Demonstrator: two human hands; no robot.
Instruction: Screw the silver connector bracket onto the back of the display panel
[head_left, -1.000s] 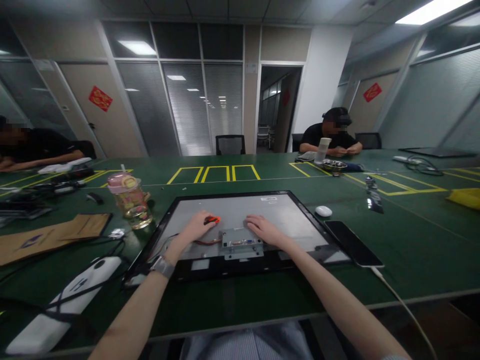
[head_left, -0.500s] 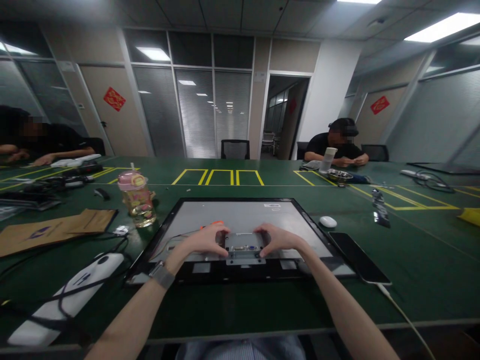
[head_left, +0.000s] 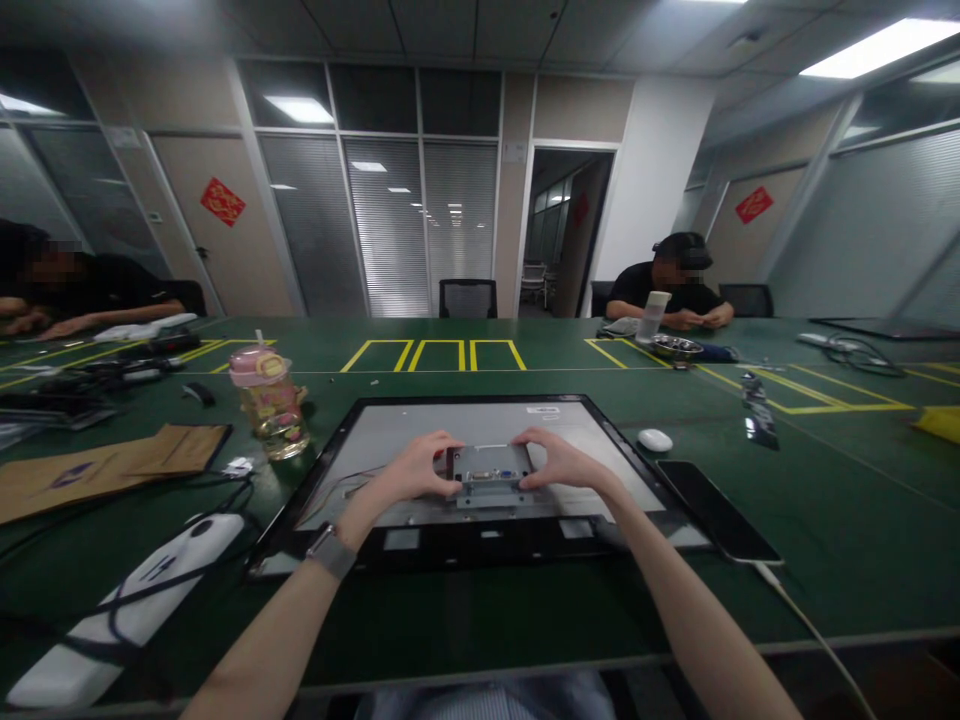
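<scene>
A display panel (head_left: pixel 345 460) lies face down on the green table in front of me, its grey metal back framed in black. Over its near middle part I have a small metal housing (head_left: pixel 491 462) with video connectors along its near side. The left end of this housing is between the thumb and fingers of my left hand (head_left: pixel 420 466), which wears a watch (head_left: pixel 330 552) at the wrist. My right hand (head_left: pixel 561 462) grips the right end in the same way. Thin wires (head_left: pixel 330 492) run across the panel beside my left hand. Whether the housing touches the panel is hard to tell.
To the left stand a pink-lidded cup (head_left: pixel 270 405), a paper bag (head_left: pixel 112 470) and a white power strip (head_left: pixel 135 600) with cables. A phone (head_left: pixel 716 512) on a cable and a white earbud case (head_left: pixel 655 440) lie right. Two people sit across the table.
Both hands and the metal housing have shifted a little away from me over the panel, off its near black edge. An orange bit behind my left hand is now hidden.
</scene>
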